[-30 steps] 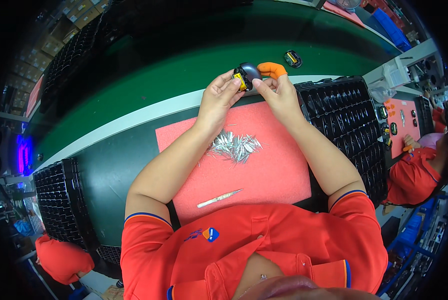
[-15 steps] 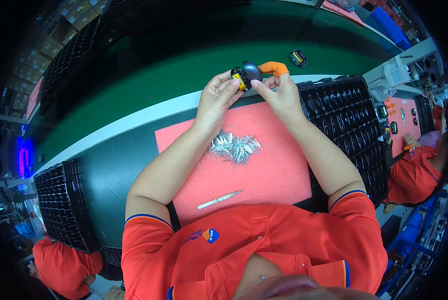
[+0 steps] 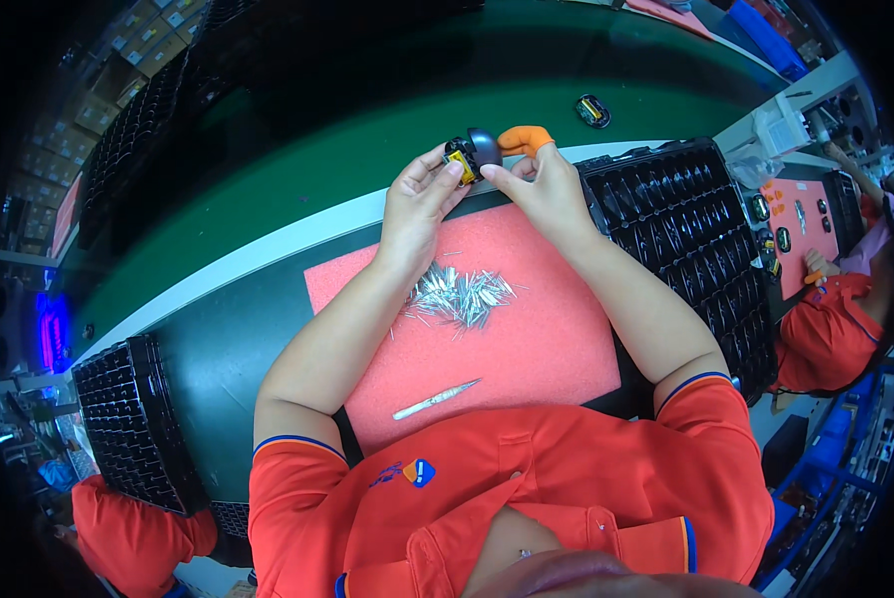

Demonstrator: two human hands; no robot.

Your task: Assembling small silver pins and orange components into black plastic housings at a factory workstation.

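Both hands hold one small black and yellow part (image 3: 470, 154) above the far edge of a red foam mat (image 3: 547, 339). My left hand (image 3: 415, 204) grips its left side with the fingertips. My right hand (image 3: 539, 184) pinches its right side, and an orange finger cot (image 3: 525, 139) covers the index finger. A pile of several small silver pins (image 3: 460, 295) lies on the mat just below my hands. Silver tweezers (image 3: 435, 399) rest on the mat near my chest.
A green conveyor belt (image 3: 317, 169) runs beyond the mat, with another small black part (image 3: 593, 110) on it. Black slotted trays stand at my right (image 3: 686, 229) and lower left (image 3: 133, 424). A person in an orange shirt (image 3: 826, 329) works at the right; another orange sleeve (image 3: 133, 528) shows at lower left.
My hands and the part have shifted very slightly; otherwise nothing has visibly moved.
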